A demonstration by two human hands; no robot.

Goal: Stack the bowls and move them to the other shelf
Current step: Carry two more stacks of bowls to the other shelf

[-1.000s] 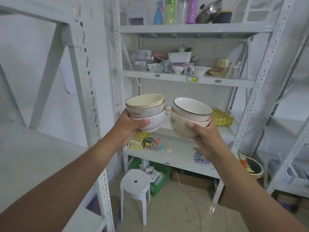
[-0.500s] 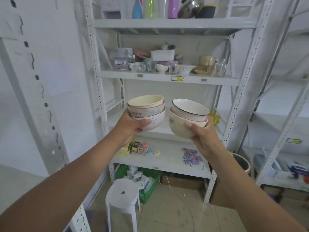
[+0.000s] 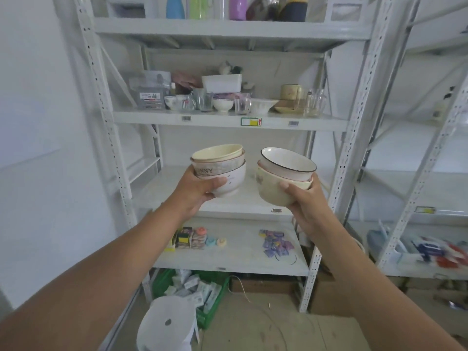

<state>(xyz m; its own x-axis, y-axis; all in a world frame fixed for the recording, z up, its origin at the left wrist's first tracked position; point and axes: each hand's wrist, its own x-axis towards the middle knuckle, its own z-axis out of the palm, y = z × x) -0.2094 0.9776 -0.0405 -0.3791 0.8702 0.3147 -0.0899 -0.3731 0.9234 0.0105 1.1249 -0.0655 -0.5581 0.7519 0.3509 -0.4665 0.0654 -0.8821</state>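
Before a white shelf unit [image 3: 228, 120], one bowl stack [image 3: 220, 168] is gripped by the left hand [image 3: 197, 191] at 10 o'clock, another stack [image 3: 283, 178] by the right hand [image 3: 306, 206] at 2 o'clock.

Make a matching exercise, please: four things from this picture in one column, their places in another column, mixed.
Things:
1. black-rimmed bowl
2. bowl with letters
3. white stool
4. green crate

Places:
A. on the floor under the lowest shelf
B. top of the stack in the right hand
C. middle of the stack in the left hand
D. on the floor in front of the rack

Pairs: 1-B, 2-C, 3-D, 4-A
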